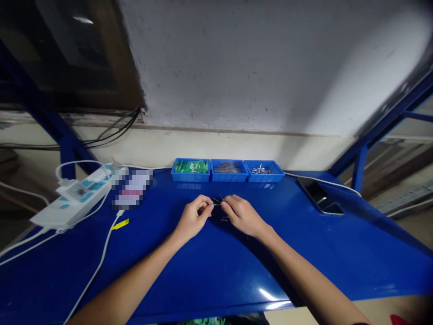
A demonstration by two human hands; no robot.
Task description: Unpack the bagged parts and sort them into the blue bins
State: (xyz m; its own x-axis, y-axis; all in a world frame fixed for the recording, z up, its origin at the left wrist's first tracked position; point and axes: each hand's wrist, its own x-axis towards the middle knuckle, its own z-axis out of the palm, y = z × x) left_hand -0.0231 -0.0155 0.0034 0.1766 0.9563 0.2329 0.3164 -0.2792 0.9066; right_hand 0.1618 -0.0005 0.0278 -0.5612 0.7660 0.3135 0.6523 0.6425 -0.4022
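My left hand (pixel 195 215) is closed in a pinch at the middle of the blue table (pixel 189 280). Between its fingertips and those of my right hand (pixel 241 214) runs a thin metal pin (pixel 217 205), gripped at both ends. Another slim metal piece (pixel 220 197) pokes up beside the right fingertips; whether that hand holds it too, I cannot tell. A few small metal pins (pixel 224 220) lie on the table under the right hand, partly hidden by it.
Along the wall stand three blue bins: one with green packets (pixel 192 166), one with brownish-grey pieces (pixel 228 169), one with metal pins (pixel 261 169). A dark phone (pixel 320 196) lies right; a power strip (pixel 72 201), white cable (pixel 98 268) and blurred-out object (pixel 132 189) are left.
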